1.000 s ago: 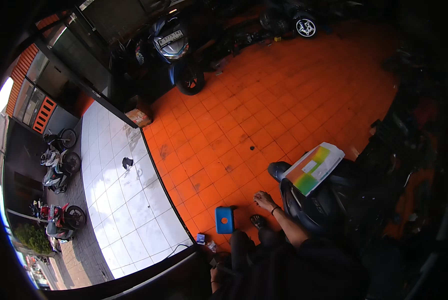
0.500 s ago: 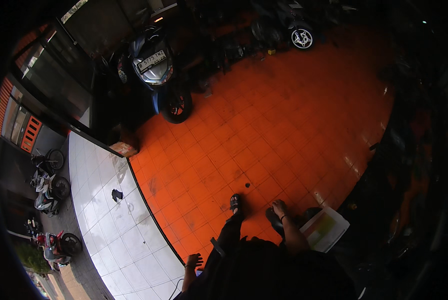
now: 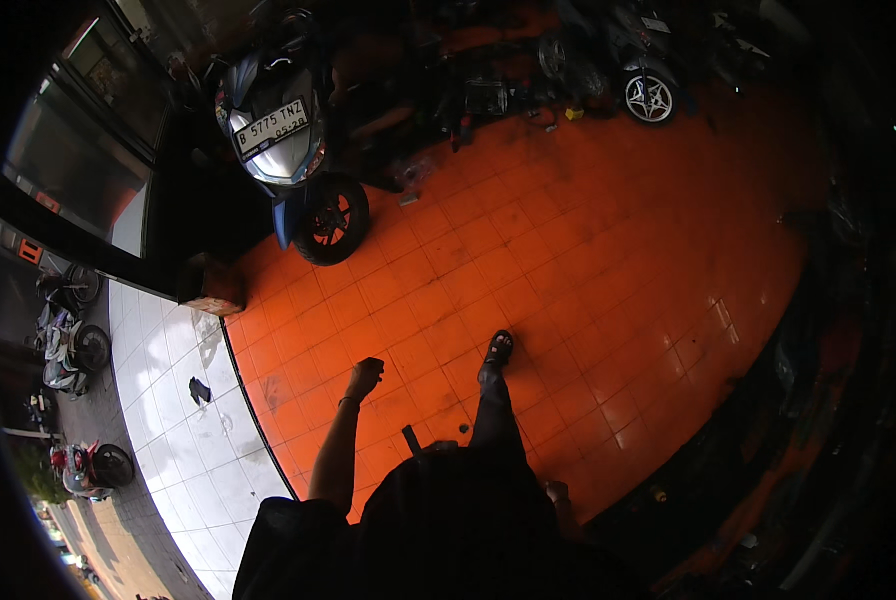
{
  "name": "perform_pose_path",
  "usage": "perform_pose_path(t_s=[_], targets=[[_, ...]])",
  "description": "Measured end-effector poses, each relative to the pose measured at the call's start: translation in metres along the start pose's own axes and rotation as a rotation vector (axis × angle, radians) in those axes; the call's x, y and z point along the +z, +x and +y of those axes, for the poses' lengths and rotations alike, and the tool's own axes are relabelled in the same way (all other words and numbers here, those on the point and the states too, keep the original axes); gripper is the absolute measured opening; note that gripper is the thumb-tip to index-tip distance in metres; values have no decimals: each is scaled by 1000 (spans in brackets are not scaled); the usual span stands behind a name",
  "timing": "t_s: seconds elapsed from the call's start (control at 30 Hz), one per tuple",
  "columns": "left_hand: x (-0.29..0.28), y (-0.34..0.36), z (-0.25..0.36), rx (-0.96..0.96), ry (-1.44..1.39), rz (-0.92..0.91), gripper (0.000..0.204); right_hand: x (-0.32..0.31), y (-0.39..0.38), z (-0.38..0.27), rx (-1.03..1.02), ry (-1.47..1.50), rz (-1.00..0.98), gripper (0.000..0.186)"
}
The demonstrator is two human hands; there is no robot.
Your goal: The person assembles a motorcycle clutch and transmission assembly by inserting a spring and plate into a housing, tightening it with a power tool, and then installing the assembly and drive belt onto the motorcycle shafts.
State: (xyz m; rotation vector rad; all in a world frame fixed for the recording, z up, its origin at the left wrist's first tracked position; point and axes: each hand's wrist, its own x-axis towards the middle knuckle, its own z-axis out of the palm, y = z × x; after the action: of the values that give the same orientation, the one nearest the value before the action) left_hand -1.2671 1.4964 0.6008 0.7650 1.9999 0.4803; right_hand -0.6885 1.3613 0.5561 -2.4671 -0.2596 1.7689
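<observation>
My left hand [image 3: 366, 376] is stretched out ahead over the orange tiled floor [image 3: 448, 285], fingers curled in, with nothing showing in it. A thin band circles that wrist. My right hand [image 3: 556, 492] hangs low beside my right leg, mostly in shadow, so its fingers do not show clearly. Neither hand touches a thing that I can see. One foot in a dark sandal [image 3: 500, 348] is planted ahead on the tiles, between the two hands but farther out.
A blue and silver scooter [image 3: 283, 140] stands ahead on the left, near a cardboard box [image 3: 211, 287]. Another motorcycle's white-spoked wheel [image 3: 649, 97] shows at the back right. A dark cloth [image 3: 199, 390] lies on white tiles [image 3: 193, 450]. Outside stand several motorcycles [image 3: 93, 468].
I have stepped forward, and the scooter looks nearer. My left hand has swung forward and its fingers have closed; my right hand has dropped back. The pale flat panel at right has left view.
</observation>
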Motion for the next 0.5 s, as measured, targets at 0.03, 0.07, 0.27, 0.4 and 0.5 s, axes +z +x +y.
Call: perform_pose_path(t_s=[0.03, 0.07, 0.27, 0.4, 0.5], targets=[[13, 14, 14, -32, -91, -4, 31, -3, -8, -43, 7, -24, 7, 28], [30, 28, 34, -54, -171, -17, 32, -11, -10, -83, 10, -18, 22, 27], [94, 97, 149, -379, -409, -231, 31, -74, 85, -357, -342, 507, -289, 11], [86, 143, 161, -706, -411, -145, 26, -24, 98, -568, -609, 105, -76, 29], [93, 213, 186, -781, -394, -184, 27, -14, 103, -701, -736, -20, -35, 29]])
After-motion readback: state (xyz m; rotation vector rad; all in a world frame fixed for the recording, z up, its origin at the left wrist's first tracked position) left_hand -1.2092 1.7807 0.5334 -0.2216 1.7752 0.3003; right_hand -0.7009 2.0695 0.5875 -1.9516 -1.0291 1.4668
